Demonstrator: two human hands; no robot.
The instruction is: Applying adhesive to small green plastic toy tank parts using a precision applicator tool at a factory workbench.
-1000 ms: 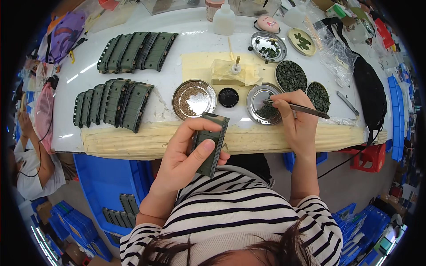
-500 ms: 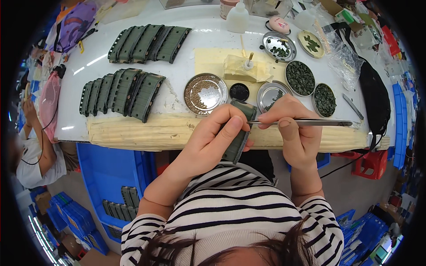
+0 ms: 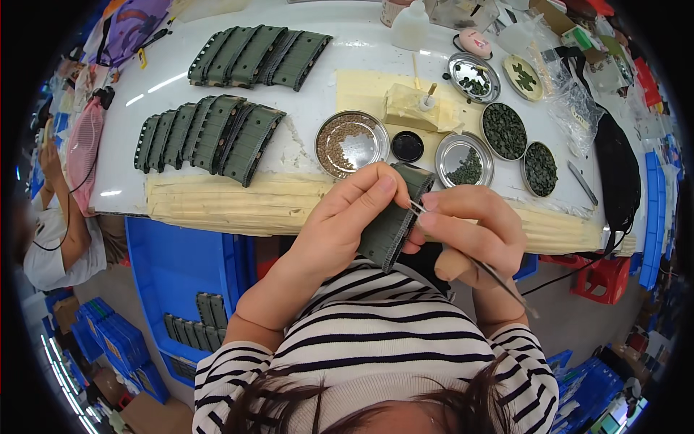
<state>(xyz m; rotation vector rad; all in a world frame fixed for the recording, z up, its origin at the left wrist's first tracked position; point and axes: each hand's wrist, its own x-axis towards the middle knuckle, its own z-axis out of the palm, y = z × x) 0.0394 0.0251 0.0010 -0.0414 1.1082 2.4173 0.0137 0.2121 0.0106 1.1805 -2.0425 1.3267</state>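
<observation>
My left hand (image 3: 343, 220) is closed round a dark green rectangular panel (image 3: 388, 228) with a ribbed edge, held above the table's near edge. In my right hand (image 3: 481, 224) is a pair of metal tweezers (image 3: 499, 281), pinched between thumb and fingers. The tweezer tips meet the panel's edge beside my left fingertips; whether they grip a small piece is too fine to see. Beyond my hands stand a tin (image 3: 439, 160) of small green bits, a black-filled round pot (image 3: 407, 146) and a tin (image 3: 318, 150) of brown granules.
Two rows of similar green panels (image 3: 253, 145) lie at left. More tins of dark green chips (image 3: 504, 132), a wrapped block (image 3: 412, 108), a white squeeze bottle (image 3: 410, 27) and a knife-like tool (image 3: 582, 182) are around. A blue bin (image 3: 173, 267) sits below left; another person (image 3: 54, 246) is far left.
The tweezers have swung from nearly level to slanting, their rear end now lower, and my right hand has turned with them. The panel is tilted more toward view. The whole view has shifted slightly.
</observation>
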